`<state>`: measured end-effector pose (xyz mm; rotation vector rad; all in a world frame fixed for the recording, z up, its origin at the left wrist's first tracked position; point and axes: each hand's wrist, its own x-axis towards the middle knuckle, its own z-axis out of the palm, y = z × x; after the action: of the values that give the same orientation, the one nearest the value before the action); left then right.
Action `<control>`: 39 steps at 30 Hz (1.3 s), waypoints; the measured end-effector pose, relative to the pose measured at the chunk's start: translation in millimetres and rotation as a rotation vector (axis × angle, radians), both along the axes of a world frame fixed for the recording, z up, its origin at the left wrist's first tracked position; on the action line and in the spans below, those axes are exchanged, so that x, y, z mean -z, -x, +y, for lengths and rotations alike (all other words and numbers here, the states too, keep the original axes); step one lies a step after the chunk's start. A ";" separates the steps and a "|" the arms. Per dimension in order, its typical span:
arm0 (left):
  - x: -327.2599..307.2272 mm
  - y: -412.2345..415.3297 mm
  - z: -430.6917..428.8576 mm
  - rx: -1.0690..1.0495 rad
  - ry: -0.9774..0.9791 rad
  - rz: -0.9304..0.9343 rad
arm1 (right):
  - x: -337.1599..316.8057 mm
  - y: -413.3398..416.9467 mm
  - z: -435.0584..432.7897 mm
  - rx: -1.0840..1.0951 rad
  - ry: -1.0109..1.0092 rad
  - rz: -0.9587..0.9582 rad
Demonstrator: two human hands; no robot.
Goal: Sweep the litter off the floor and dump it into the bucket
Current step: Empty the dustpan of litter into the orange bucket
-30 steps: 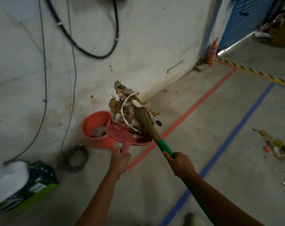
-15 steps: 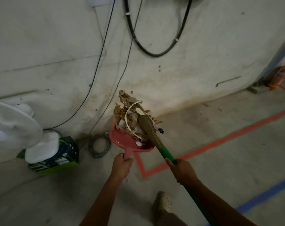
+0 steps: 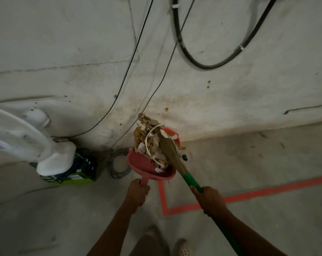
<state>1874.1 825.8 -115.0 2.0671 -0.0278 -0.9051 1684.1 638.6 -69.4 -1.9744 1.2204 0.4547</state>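
Observation:
My left hand (image 3: 138, 193) grips the handle of a pink dustpan (image 3: 145, 166), held up in the air and heaped with litter (image 3: 149, 141): dry leaves, paper scraps and a white strip. My right hand (image 3: 211, 201) grips the green handle of a broom (image 3: 172, 154), whose straw bristles press down on the pile. The orange bucket (image 3: 175, 134) stands against the wall just behind the dustpan; only part of its rim shows past the litter.
A white fan (image 3: 22, 137) stands at the left in front of a green box (image 3: 81, 169). A coil of grey cable (image 3: 118, 164) lies by the wall. Black cables (image 3: 199, 63) hang on the wall. Red floor tape (image 3: 248, 194) marks a corner. My shoe (image 3: 183, 247) shows at the bottom.
The view has closed in on the wall and turned downward. The loaded dustpan and broom now sit directly in front of the bucket, whose rim shows behind the litter.

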 end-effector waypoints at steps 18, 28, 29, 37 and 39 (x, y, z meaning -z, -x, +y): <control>136.0 -180.0 -135.6 0.126 -0.135 0.287 | 118.7 -191.1 -146.9 0.029 -0.120 0.197; 232.5 -250.6 -214.0 -0.003 -0.326 0.497 | 232.1 -284.3 -225.6 -0.085 -0.197 0.335; 240.6 -254.3 -218.1 -0.034 -0.342 0.508 | 238.4 -290.9 -232.0 -0.121 -0.179 0.348; 244.9 -268.5 -234.9 -0.120 -0.397 0.511 | 231.5 -328.0 -271.2 -0.404 0.018 0.421; 232.6 -268.8 -240.2 -0.111 -0.400 0.504 | 217.5 -330.9 -277.4 -0.415 0.037 0.418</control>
<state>2142.9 585.6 -347.7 2.1043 0.5719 -1.4244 2015.0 361.2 -286.9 -2.2402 1.0556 1.1047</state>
